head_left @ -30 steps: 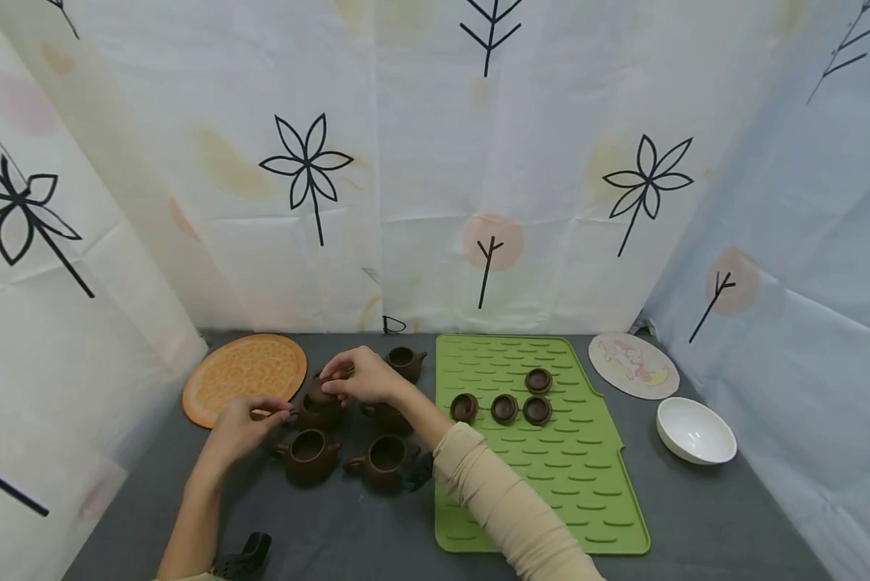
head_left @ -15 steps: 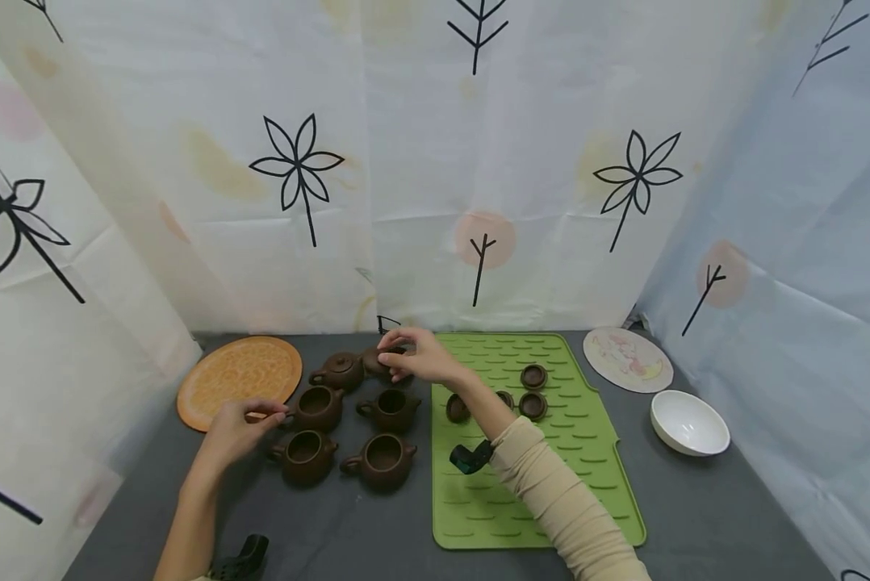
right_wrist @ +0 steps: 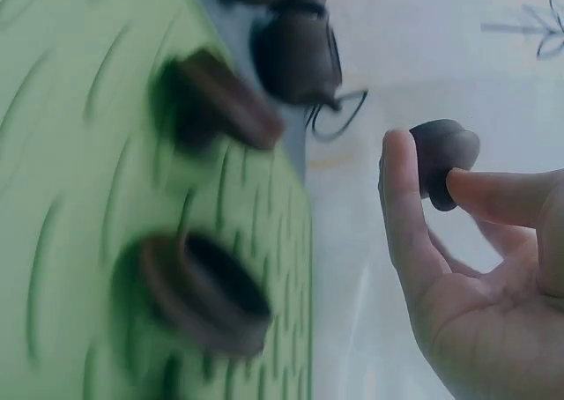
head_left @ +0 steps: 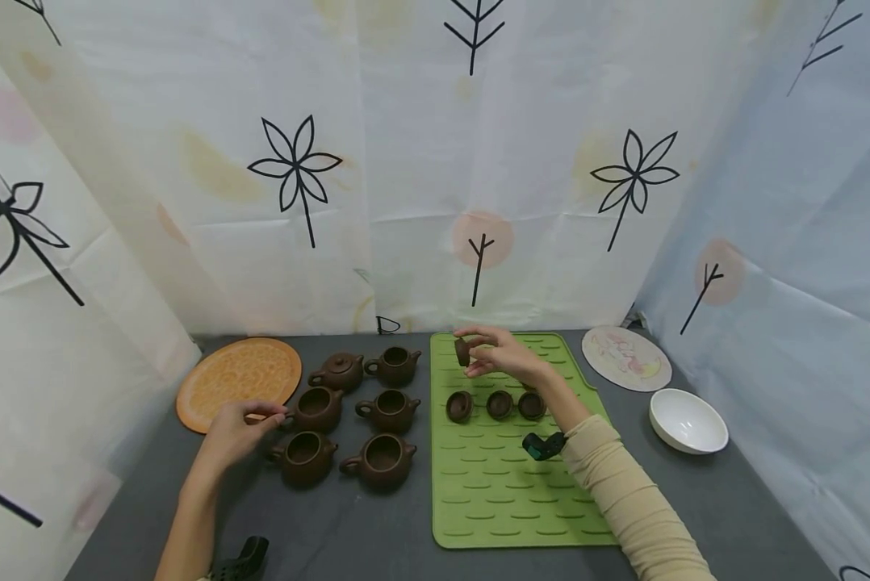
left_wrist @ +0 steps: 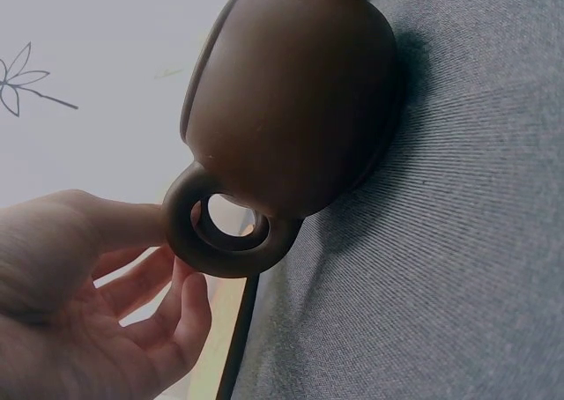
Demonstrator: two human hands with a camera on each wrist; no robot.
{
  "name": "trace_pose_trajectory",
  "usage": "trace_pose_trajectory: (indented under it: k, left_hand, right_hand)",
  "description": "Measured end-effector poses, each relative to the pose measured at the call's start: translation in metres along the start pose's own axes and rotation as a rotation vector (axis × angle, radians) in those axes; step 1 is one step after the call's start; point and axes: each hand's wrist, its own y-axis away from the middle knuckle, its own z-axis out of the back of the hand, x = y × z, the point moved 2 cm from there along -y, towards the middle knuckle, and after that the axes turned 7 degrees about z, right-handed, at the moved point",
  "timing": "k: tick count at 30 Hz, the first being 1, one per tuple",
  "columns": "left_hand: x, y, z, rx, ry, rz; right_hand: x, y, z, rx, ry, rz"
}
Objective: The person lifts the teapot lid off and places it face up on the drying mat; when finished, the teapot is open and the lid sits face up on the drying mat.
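Observation:
My left hand [head_left: 235,434] pinches the ring handle of a brown clay teapot [head_left: 317,409] without a lid. In the left wrist view, thumb and fingers meet at that teapot's handle [left_wrist: 181,233]. My right hand [head_left: 504,355] is above the back of the green mat [head_left: 508,508], and it pinches a small brown teapot lid [head_left: 462,352] between thumb and fingers, tilted on edge. The right wrist view shows the same lid [right_wrist: 441,158] in the fingertips. On the mat, a row of teapot lids [head_left: 499,405] lies upturned below the hand.
Several other open teapots [head_left: 382,462] stand around the held one; the back left teapot [head_left: 337,371] wears its lid. A round orange mat [head_left: 240,379] lies at the left. To the right are a pale round mat [head_left: 627,359] and a white bowl [head_left: 688,421].
My right hand has lifted the lid off the teapot and carried it rightward, past the back teapots, to over the green mat. My left hand stays at the teapot's handle.

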Motion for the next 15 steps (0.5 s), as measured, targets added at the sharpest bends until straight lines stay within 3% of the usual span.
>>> trace_pose_trajectory:
  k: [10, 15]
  left_hand:
    - [0.001, 0.0, -0.001, -0.001, 0.005, 0.003]
    - [-0.001, 0.0, -0.001, -0.008, 0.004, -0.006]
  right_hand:
    - [-0.025, 0.021, 0.025, -0.014, -0.027, -0.052]
    - [-0.031, 0.022, 0.028, -0.046, 0.045, -0.083]
